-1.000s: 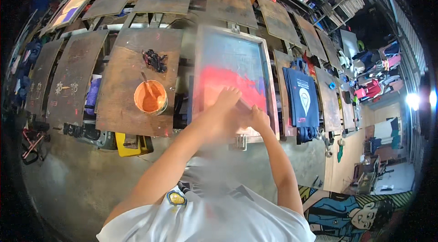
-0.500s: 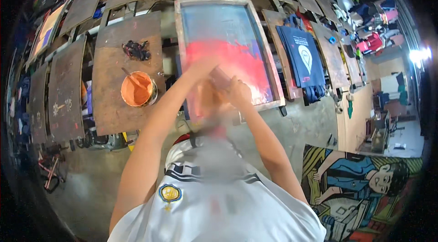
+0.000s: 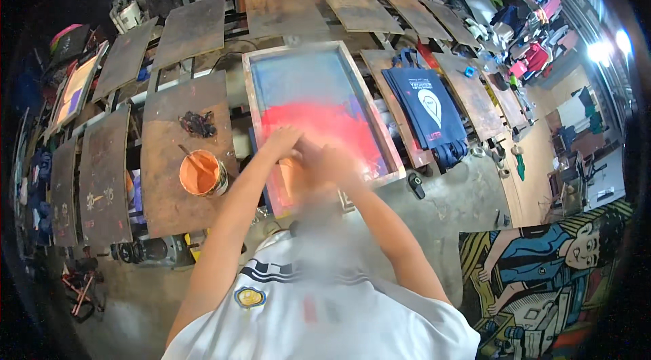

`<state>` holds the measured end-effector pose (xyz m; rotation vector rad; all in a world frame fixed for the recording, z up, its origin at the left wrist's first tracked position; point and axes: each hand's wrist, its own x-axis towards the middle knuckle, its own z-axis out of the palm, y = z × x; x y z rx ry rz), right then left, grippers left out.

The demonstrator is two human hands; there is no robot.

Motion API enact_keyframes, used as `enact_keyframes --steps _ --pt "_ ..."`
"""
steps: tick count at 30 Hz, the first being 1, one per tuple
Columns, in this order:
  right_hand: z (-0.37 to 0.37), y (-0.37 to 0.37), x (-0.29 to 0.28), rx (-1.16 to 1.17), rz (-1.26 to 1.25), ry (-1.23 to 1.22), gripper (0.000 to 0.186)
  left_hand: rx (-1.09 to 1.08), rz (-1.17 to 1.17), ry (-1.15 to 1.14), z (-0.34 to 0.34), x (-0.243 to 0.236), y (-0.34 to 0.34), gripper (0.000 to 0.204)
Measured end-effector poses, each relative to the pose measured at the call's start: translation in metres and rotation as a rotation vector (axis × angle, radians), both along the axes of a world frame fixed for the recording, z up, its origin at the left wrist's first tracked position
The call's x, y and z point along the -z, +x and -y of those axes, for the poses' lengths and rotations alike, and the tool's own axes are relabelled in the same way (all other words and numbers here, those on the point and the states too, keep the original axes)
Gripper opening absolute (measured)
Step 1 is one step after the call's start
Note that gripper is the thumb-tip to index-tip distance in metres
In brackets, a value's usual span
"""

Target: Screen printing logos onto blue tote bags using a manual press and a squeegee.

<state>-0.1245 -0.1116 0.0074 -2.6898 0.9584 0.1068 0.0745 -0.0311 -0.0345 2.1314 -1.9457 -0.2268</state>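
A wooden-framed printing screen lies in front of me, its mesh blue at the far end. Wet red ink covers the middle of the mesh, with an orange patch at the near left. My left hand is closed on the left part of a brownish squeegee over the red area. On its right part, my right hand is closed too. Blur and glare hide the squeegee's lower edge and most of the right fingers.
Left of the screen, a board carries a bucket of orange ink with a stick in it and a black crumpled thing. Dark blue tote bags lie on a board to the right. More boards stand beyond.
The view has tilted, so the scene sits lower and slightly left. Both hands remain closed on the squeegee over the red ink, and less of its bar shows between them.
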Motion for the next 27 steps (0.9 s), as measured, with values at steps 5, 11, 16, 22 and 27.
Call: enact_keyframes --steps 5,11,16,22,27 --pt "0.022 -0.018 0.020 0.023 -0.028 -0.057 0.052 -0.005 -0.042 0.003 0.027 -0.001 -0.020 0.063" --pt "-0.012 -0.003 0.015 0.043 0.089 -0.114 0.050 -0.150 -0.667 -0.065 0.017 0.021 0.005 0.066" --pt "-0.040 0.019 0.047 0.034 0.190 -0.084 0.046 -0.063 -0.421 0.019 -0.009 -0.011 0.023 0.069" --pt "-0.042 0.015 0.049 0.082 0.289 0.000 0.043 0.080 0.197 0.189 -0.005 -0.025 0.016 0.066" --pt "-0.033 -0.003 0.018 0.155 0.054 -0.036 0.044 0.030 0.158 -0.063 0.010 0.017 0.005 0.065"
